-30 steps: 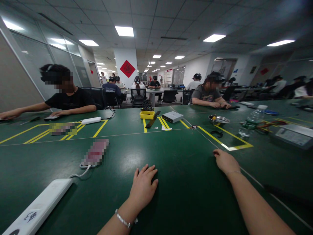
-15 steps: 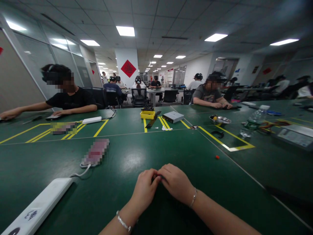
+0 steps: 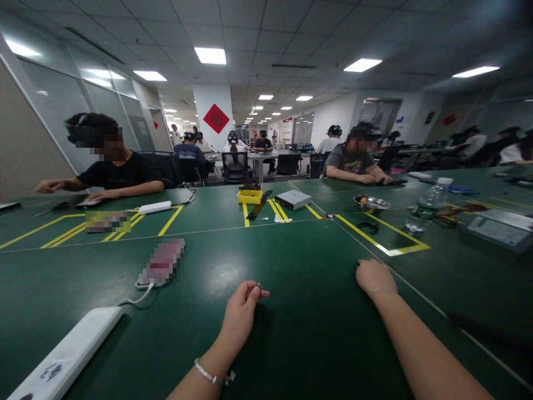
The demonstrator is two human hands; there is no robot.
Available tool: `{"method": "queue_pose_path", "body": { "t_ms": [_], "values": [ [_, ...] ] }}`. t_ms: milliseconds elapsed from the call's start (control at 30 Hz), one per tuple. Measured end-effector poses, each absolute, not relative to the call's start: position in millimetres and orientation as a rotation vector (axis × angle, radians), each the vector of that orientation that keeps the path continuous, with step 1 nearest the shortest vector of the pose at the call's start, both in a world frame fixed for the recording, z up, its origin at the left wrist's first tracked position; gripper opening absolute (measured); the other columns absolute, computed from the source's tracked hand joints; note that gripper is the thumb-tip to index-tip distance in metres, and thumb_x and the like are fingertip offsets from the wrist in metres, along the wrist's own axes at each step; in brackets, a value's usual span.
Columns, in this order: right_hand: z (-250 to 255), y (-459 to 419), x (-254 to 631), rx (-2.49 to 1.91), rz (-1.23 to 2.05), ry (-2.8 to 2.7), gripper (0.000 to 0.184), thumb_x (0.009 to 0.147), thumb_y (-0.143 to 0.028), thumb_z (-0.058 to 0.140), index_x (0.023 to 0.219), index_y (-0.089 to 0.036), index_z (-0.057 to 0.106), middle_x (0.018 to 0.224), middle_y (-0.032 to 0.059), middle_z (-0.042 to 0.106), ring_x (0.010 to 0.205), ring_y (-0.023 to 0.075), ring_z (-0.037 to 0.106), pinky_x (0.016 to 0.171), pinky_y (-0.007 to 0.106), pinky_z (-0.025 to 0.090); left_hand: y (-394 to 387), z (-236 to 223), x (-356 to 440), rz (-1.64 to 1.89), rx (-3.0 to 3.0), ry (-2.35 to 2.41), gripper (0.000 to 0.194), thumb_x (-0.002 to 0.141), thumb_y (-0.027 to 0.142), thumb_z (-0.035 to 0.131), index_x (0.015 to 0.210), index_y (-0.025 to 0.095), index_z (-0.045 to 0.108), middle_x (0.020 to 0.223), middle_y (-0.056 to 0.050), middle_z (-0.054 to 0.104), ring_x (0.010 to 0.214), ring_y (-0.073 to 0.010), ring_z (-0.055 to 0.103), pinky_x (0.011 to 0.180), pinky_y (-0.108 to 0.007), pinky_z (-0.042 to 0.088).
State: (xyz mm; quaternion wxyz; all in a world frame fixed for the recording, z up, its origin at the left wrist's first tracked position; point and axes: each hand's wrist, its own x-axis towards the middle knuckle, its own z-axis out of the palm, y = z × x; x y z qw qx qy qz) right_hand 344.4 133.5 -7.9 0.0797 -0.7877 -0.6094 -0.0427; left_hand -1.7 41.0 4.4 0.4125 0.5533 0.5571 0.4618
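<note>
My left hand [image 3: 242, 310] rests on the green table [image 3: 308, 311] in front of me. Its thumb and forefinger are pinched on a tiny grey piece [image 3: 259, 286] at the fingertips. My right hand [image 3: 373, 276] lies further right on the table beside a white seam line. Its fingers are curled down and what is under them is hidden. I wear a bracelet on each wrist.
A white power bank [image 3: 62, 355] lies at the near left, cabled to a phone [image 3: 162, 261]. Beyond are yellow tape outlines [image 3: 387, 239], a metal bowl [image 3: 372, 203], a water bottle [image 3: 428, 201], a yellow box [image 3: 250, 195] and a grey box [image 3: 292, 199]. Two people sit opposite [image 3: 112, 166] [image 3: 353, 158].
My right hand left my left hand and moved right, now covering the spot where a small red bead lay. My left hand's fingers stay pinched. The person opposite left pulled an arm in.
</note>
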Motion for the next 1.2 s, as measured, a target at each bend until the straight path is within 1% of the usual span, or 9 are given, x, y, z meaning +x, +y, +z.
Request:
{"method": "queue_pose_path", "body": {
  "t_ms": [100, 267, 400, 500, 600, 667, 767, 933, 1200],
  "values": [
    [-4, 132, 341, -2.346, -0.146, -1.845, 0.034, 0.073, -0.011, 0.035, 0.082, -0.01, 0.067, 0.086, 0.0202, 0.062, 0.079, 0.0273, 0.06, 0.07, 0.041, 0.045, 41, 6, -1, 1.165, 1.367, 1.383, 0.022, 0.078, 0.039, 0.044, 0.082, 0.019, 0.051, 0.082, -0.005, 0.07, 0.08, -0.0197, 0.061, 0.078, -0.033, 0.04],
    [14, 126, 304, -2.087, 0.06, -1.805, 0.029, 0.074, -0.013, 0.039, 0.085, -0.015, 0.065, 0.092, 0.0136, 0.062, 0.082, 0.0224, 0.06, 0.072, 0.036, 0.045, 44, 4, 0, 1.2, 1.287, 1.257, 0.02, 0.071, 0.036, 0.054, 0.079, 0.018, 0.054, 0.08, -0.004, 0.067, 0.08, -0.0179, 0.061, 0.074, -0.029, 0.042],
    [29, 110, 246, -1.71, 0.732, -1.699, 0.017, 0.071, -0.017, 0.049, 0.082, -0.017, 0.063, 0.083, 0.0053, 0.065, 0.077, 0.0162, 0.06, 0.073, 0.03, 0.046, 44, 3, -2, 1.201, 1.331, 1.338, 0.018, 0.064, 0.029, 0.06, 0.077, 0.017, 0.058, 0.074, -0.001, 0.064, 0.066, -0.0143, 0.058, 0.066, -0.026, 0.042],
    [33, 94, 201, -1.398, 1.228, -1.473, 0.011, 0.066, -0.016, 0.059, 0.076, -0.016, 0.062, 0.076, 0.0025, 0.065, 0.071, 0.0131, 0.058, 0.071, 0.029, 0.046, 44, 3, -3, 1.22, 1.347, 1.401, 0.016, 0.061, 0.024, 0.061, 0.074, 0.017, 0.057, 0.072, 0.0, 0.063, 0.062, -0.0129, 0.055, 0.063, -0.026, 0.042],
    [27, 80, 166, -1.117, 1.632, -1.108, 0.015, 0.062, -0.018, 0.067, 0.074, -0.015, 0.06, 0.071, 0.0012, 0.064, 0.06, 0.0084, 0.056, 0.061, 0.023, 0.045, 45, 1, -3, 1.249, 1.359, 1.422, 0.015, 0.06, 0.02, 0.061, 0.073, 0.017, 0.056, 0.071, 0.001, 0.062, 0.062, -0.0129, 0.054, 0.063, -0.025, 0.041],
    [19, 74, 149, -1.01, 1.783, -0.91, 0.019, 0.062, -0.023, 0.07, 0.074, -0.015, 0.058, 0.065, -0.0007, 0.062, 0.052, 0.0053, 0.052, 0.051, 0.018, 0.042, 45, 0, -3, 1.27, 1.369, 1.42, 0.014, 0.061, 0.02, 0.061, 0.074, 0.017, 0.055, 0.071, 0.001, 0.061, 0.063, -0.0132, 0.054, 0.063, -0.025, 0.041],
    [6, 70, 138, -0.925, 1.86, -0.764, 0.021, 0.061, -0.026, 0.072, 0.069, -0.015, 0.057, 0.059, -0.003, 0.059, 0.048, 0.0036, 0.05, 0.046, 0.015, 0.04, 46, -1, -2, 1.283, 1.383, 1.376, 0.012, 0.067, 0.023, 0.058, 0.077, 0.017, 0.056, 0.072, 0.001, 0.061, 0.066, -0.014, 0.055, 0.065, -0.026, 0.042],
    [-2, 70, 144, -0.801, 1.926, -0.727, 0.02, 0.055, -0.015, 0.075, 0.068, -0.014, 0.061, 0.066, -0.0018, 0.062, 0.062, 0.0059, 0.057, 0.064, 0.017, 0.046, 46, 2, -2, 1.264, 1.379, 1.291, 0.016, 0.077, 0.032, 0.049, 0.077, 0.017, 0.057, 0.07, 0.0, 0.062, 0.071, -0.0157, 0.058, 0.07, -0.028, 0.042],
    [9, 69, 149, -0.757, 1.946, -0.799, 0.026, 0.048, -0.012, 0.077, 0.073, -0.012, 0.067, 0.072, 0.0017, 0.066, 0.066, 0.0079, 0.058, 0.069, 0.02, 0.044, 45, 2, -2, 1.253, 1.325, 1.29, 0.015, 0.074, 0.03, 0.054, 0.078, 0.016, 0.058, 0.073, -0.001, 0.063, 0.071, -0.0159, 0.058, 0.069, -0.027, 0.042]
  ]
}}
